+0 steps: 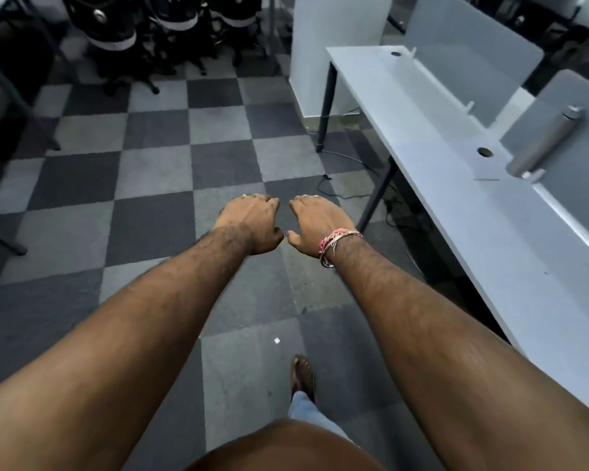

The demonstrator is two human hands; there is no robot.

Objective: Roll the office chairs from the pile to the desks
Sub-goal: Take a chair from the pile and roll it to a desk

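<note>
Several black office chairs [116, 32] with white plastic wrap stand bunched together at the far top left. A long white desk [439, 171] with grey divider panels runs along the right. Both my arms reach forward over the checkered carpet. My left hand [252, 226] and my right hand [317, 226] hang side by side, fingers loosely curled downward, holding nothing. The chairs are well beyond both hands.
A steel water bottle [544, 141] lies on the desk by a divider. Black cables [347, 192] trail on the floor under the desk. A dark table leg [21, 96] stands at the left. A white pillar [337, 45] rises behind the desk. My foot [302, 373] steps forward.
</note>
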